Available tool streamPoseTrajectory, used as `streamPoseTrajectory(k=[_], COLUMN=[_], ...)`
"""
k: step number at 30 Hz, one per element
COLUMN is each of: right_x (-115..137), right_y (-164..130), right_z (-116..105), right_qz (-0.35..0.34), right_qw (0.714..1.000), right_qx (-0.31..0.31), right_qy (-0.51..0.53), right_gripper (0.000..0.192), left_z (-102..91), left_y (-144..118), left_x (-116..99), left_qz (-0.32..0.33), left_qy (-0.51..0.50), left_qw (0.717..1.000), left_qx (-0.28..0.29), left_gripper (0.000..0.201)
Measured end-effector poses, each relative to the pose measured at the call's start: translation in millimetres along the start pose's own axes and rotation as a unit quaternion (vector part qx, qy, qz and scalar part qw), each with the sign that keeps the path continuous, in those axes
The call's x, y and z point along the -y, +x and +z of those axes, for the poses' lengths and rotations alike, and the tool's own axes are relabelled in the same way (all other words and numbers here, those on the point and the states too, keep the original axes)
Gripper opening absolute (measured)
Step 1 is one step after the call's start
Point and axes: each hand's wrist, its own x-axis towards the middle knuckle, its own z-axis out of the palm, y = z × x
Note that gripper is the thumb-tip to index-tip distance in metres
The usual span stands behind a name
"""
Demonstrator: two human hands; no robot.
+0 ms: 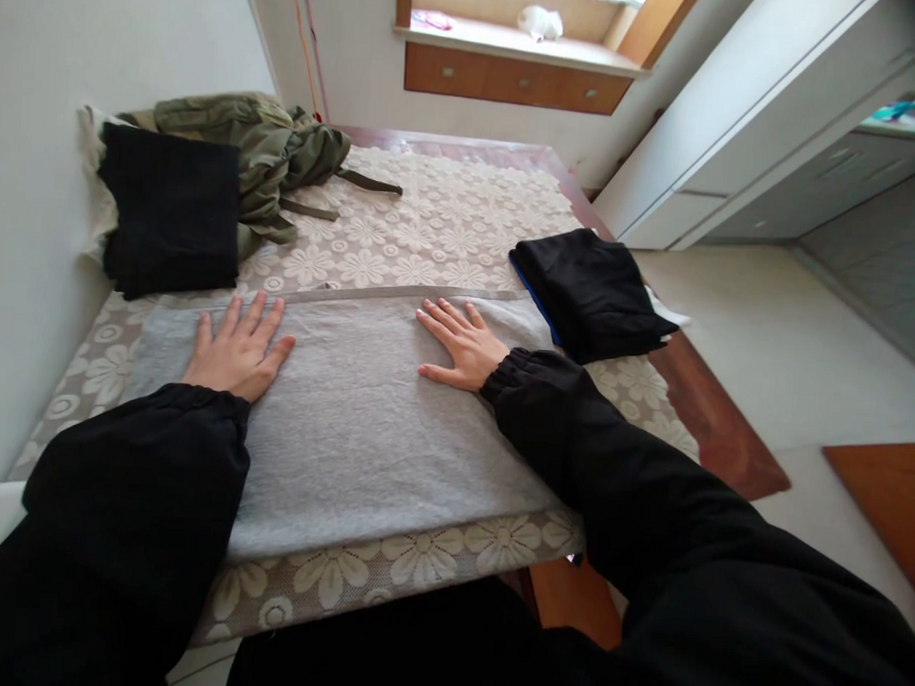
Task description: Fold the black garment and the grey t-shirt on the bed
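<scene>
Landmark: the grey cloth (365, 420) lies flat across the near half of the bench (447, 223), its long edge running side to side; every place below is given from it.

Far left of the cloth: a black folded garment (173, 213) sits by the wall, with an olive jacket (261, 156) bunched just behind it. Both lie apart from the cloth.

Left hand: your left hand (236, 355) rests palm down on the left part of the cloth, near its far edge. The grip is spread, fingers fanned and flat, pinching nothing.

Middle of the cloth: it looks smooth between your hands, and a narrow band runs along the far edge. You cannot tell from here how many layers lie underneath.

Right hand: your right hand (461, 348) lies palm down on the right part of the cloth, also near the far edge. The grip is open and flat, holding nothing.

Right of the cloth: a black folded pile (590, 293) sits just beside the cloth's right end and seems to overlap its corner.

Doing it well: keep both palms flat and press evenly, so the fabric does not drag or ruck. Sweep outward from the middle to push creases toward the ends. Mind the right end, where the black pile crowds the cloth.
</scene>
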Motion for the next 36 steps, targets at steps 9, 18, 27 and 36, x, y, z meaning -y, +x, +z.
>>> streamPoseTrajectory(k=[9,18,27,36], right_x=[-0.3,9.5,31.0,13.7], right_y=[2.8,6.7,17.5,-8.5], right_z=[1.4,-10.4,-5.2,-0.3], right_qz=[-0.014,-0.019,0.03,0.007], right_qw=[1.0,0.996,0.993,1.0], right_qx=[0.008,0.069,0.091,-0.014], right_qy=[-0.012,-0.057,-0.067,-0.003], right_gripper=[0.092,0.082,0.079,0.066], left_z=[-10.1,-17.5,-6.1,24.7], left_y=[-17.2,-44.1,-50.7,-71.6], left_x=[-38.2,-117.3,-162.8,-154.1], left_qz=[0.006,0.124,0.196,0.313], left_qy=[0.003,0.062,0.044,-0.021], left_qw=[0.997,0.979,0.978,0.95], left_qx=[0.077,0.149,0.051,0.002], left_gripper=[0.077,0.079,0.072,0.078])
